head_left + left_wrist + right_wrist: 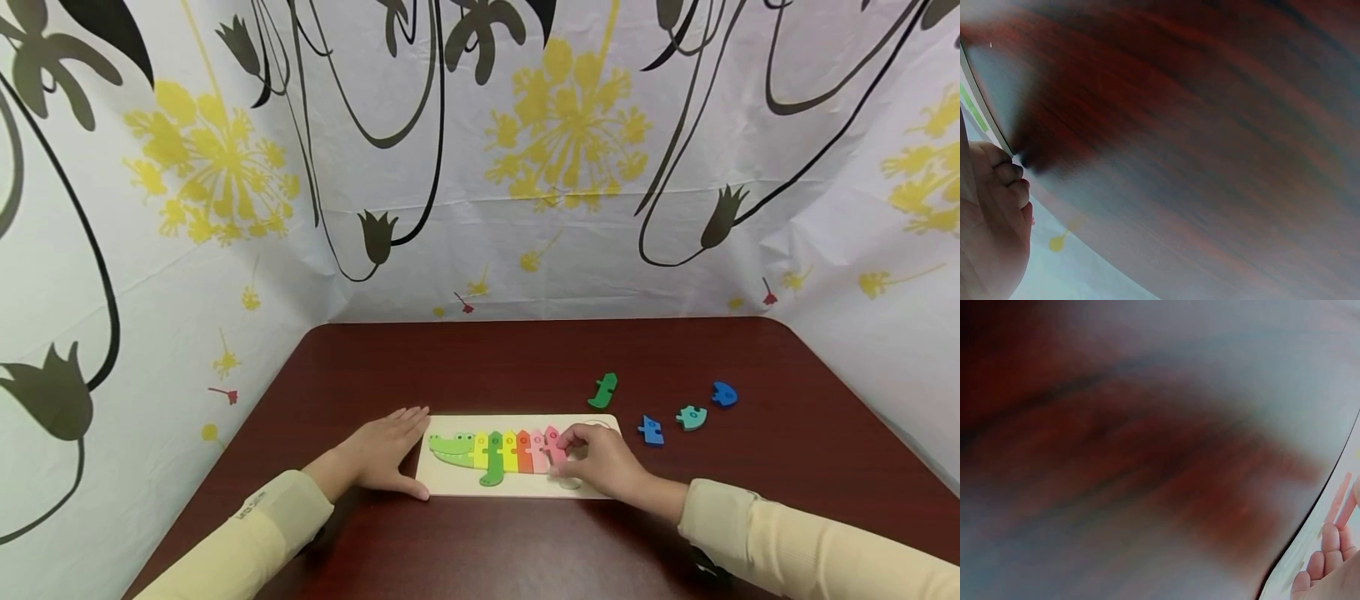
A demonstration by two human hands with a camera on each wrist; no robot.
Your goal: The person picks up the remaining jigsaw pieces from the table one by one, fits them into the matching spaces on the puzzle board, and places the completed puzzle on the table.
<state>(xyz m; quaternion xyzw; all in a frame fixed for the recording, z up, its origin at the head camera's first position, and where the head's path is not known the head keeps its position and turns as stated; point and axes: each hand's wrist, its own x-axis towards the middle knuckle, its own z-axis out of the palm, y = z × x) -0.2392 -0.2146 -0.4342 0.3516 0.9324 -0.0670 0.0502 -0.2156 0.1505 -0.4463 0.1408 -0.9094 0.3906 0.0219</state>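
Note:
A pale wooden puzzle board [457, 490] lies on the table with a crocodile of coloured pieces in it. Its green head piece [452, 450] is at the left, followed by yellow, green, orange and pink pieces. My left hand [386, 450] rests at the board's left edge, fingers straight and thumb spread. At the right end of the row, my right hand [603, 460] pinches a dark pink puzzle piece [552, 444] between thumb and fingers. That piece [1347, 509] also shows at the fingertips in the right wrist view. The right hand covers part of the board's right side.
Loose puzzle pieces lie beyond and right of the board: a green one [603, 391], a blue one [651, 431], a teal one [691, 417] and another blue one [724, 394]. The dark red table [465, 367] meets a patterned cloth [480, 167] behind.

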